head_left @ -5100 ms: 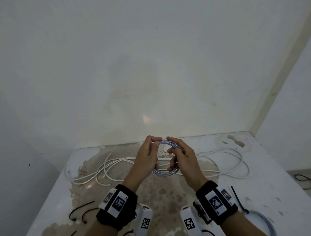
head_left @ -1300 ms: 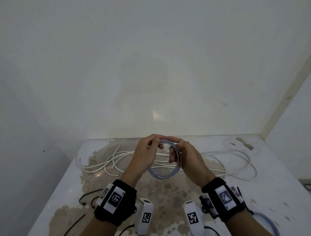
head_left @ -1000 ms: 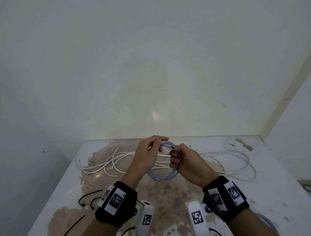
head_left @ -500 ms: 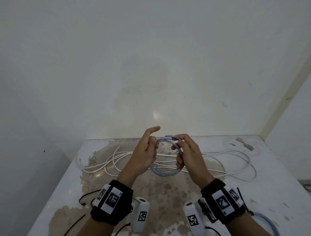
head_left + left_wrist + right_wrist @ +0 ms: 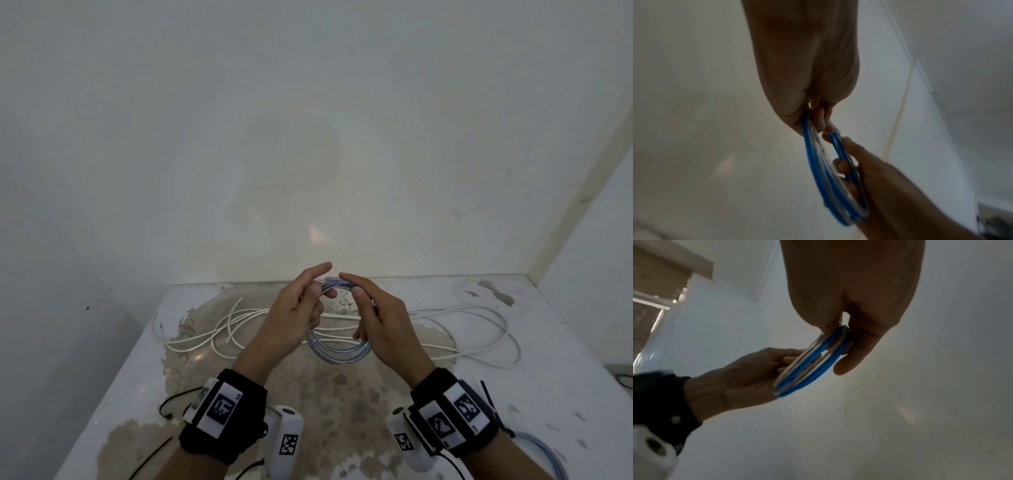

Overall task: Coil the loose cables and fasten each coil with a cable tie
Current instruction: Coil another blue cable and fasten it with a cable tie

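A small coil of blue and clear cable (image 5: 337,353) is held upright in the air over the middle of the table, between both hands. My left hand (image 5: 301,305) pinches its left side, index finger stretched out above it. My right hand (image 5: 368,317) holds the right side with curled fingers through the ring. In the left wrist view the blue coil (image 5: 830,175) runs from my left fingers (image 5: 823,120) down to the right hand (image 5: 865,175). The right wrist view shows the coil (image 5: 809,363) edge-on between both hands. A long loose white cable (image 5: 479,329) sprawls across the table behind.
Black cable ties lie at the table's front left (image 5: 171,404) and one beside my right wrist (image 5: 489,401). Another blue-clear coil (image 5: 544,452) lies at the front right. The stained white table (image 5: 342,404) meets walls at the back and right.
The hands shifted their grips round the coil while it stayed in the air. My left index finger has straightened out above the coil; the right fingers moved further round its right side.
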Tool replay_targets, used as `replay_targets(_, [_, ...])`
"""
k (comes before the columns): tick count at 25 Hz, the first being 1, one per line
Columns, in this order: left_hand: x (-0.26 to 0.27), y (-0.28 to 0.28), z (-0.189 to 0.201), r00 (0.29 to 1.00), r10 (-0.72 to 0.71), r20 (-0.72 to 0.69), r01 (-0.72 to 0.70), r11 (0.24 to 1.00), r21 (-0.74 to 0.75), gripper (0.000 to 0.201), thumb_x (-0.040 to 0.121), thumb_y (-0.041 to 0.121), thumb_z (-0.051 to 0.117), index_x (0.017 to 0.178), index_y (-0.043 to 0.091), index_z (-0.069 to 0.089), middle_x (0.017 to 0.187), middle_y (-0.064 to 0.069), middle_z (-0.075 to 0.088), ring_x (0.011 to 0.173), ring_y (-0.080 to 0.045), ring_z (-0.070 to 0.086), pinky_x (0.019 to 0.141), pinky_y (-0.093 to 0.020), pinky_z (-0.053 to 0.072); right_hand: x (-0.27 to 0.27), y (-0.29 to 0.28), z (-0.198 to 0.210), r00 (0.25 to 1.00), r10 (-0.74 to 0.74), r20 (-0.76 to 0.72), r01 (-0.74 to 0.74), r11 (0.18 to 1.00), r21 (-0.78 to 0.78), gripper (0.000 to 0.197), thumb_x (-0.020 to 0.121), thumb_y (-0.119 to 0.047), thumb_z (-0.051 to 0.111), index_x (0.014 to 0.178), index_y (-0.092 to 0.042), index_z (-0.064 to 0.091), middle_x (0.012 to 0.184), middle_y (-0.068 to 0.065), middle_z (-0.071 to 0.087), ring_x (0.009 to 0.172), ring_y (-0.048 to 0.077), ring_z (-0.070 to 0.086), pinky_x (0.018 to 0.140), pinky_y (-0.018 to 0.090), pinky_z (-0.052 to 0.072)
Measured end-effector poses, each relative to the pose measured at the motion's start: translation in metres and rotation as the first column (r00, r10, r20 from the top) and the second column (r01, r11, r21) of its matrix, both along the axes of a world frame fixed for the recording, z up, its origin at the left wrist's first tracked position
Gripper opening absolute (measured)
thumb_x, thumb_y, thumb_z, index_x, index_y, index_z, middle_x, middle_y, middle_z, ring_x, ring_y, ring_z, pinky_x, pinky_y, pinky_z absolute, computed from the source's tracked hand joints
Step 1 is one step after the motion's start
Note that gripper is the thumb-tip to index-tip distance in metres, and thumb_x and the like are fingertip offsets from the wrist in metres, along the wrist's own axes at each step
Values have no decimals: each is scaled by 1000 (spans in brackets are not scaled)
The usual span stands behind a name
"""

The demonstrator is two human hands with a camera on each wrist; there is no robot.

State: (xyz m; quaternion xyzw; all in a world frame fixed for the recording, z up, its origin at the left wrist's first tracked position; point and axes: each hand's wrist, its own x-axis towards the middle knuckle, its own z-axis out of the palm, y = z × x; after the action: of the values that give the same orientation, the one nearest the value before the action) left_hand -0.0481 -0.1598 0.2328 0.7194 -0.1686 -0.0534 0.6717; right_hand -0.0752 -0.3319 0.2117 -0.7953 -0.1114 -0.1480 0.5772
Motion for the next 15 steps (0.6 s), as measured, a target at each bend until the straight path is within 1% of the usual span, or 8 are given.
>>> replay_targets(1, [-1, 0, 1, 998, -20, -60, 16, 997, -75, 37, 106, 11, 34, 137, 23, 50, 93, -1, 67, 59, -11, 43, 55, -23, 39, 1, 0, -2, 1000, -8, 19, 9, 1000, -24, 32, 106, -26, 46, 134, -32, 60, 67, -7, 61, 55, 27, 56, 51, 25, 49])
replay_targets(3, [-1, -1, 6, 992, -50, -116, 35, 991, -132, 38, 106, 11, 32, 137, 22, 50, 98, -4, 70, 65, -14, 54, 65, -25, 48, 2, -1, -7, 997, -32, 64, 35, 998, -51, 32, 106, -26, 44, 135, -32, 58, 62, -9, 56, 51, 22, 49, 53, 35, 47])
replay_targets(5, [-1, -2, 8, 997, -29, -66, 27, 999, -34, 35, 106, 18, 36, 138, 26, 49, 99, -3, 68, 66, -18, 59, 68, -30, 52, 5, -1, -12, 995, -68, 68, 70, 997, -23, 32, 107, -25, 42, 133, -34, 59, 55, -8, 47, 47, 16, 39, 50, 41, 42])
replay_targets(7, [1, -1, 6, 999, -10, 42, 4, 992, 123, 37, 103, 21, 46, 139, 28, 47, 100, 0, 60, 58, -16, 59, 62, -31, 54, 6, -2, -15, 995, -88, 48, 87, 996, 19, 32, 108, -24, 41, 131, -36, 59, 53, -4, 42, 46, 21, 37, 47, 45, 40])
replay_targets(9, [4, 0, 1, 991, -23, 135, -11, 968, 250, 38, 103, 18, 46, 140, 27, 45, 101, 1, 57, 57, -13, 62, 63, -28, 54, 7, -5, -16, 996, -76, 43, 75, 997, 18, 34, 108, -21, 41, 133, -34, 59, 54, -8, 45, 46, 15, 38, 45, 39, 38])
replay_targets(10, [4, 0, -2, 985, -34, 168, -18, 953, 301, 38, 104, 17, 42, 141, 27, 44, 102, 1, 57, 58, -11, 63, 63, -25, 53, 7, -5, -16, 997, -61, 43, 61, 998, 12, 34, 108, -19, 41, 135, -31, 59, 56, -11, 47, 48, 8, 38, 48, 32, 37])
replay_targets(12, [2, -4, -8, 976, -30, 215, -51, 931, 361, 39, 106, 18, 35, 143, 26, 41, 104, -1, 55, 59, -9, 59, 62, -23, 50, 7, -5, -16, 999, -32, 39, 31, 999, 17, 35, 107, -16, 41, 136, -27, 59, 58, -15, 48, 50, 5, 40, 53, 20, 35])
replay_targets(15, [1, -11, -15, 948, 6, 317, -151, 888, 435, 45, 106, 31, 30, 150, 31, 31, 115, -2, 56, 88, -16, 58, 79, -32, 49, 6, -2, -12, 999, 5, 39, -5, 1000, 12, 34, 107, -12, 40, 136, -19, 59, 62, -24, 55, 51, -1, 47, 56, 9, 35])
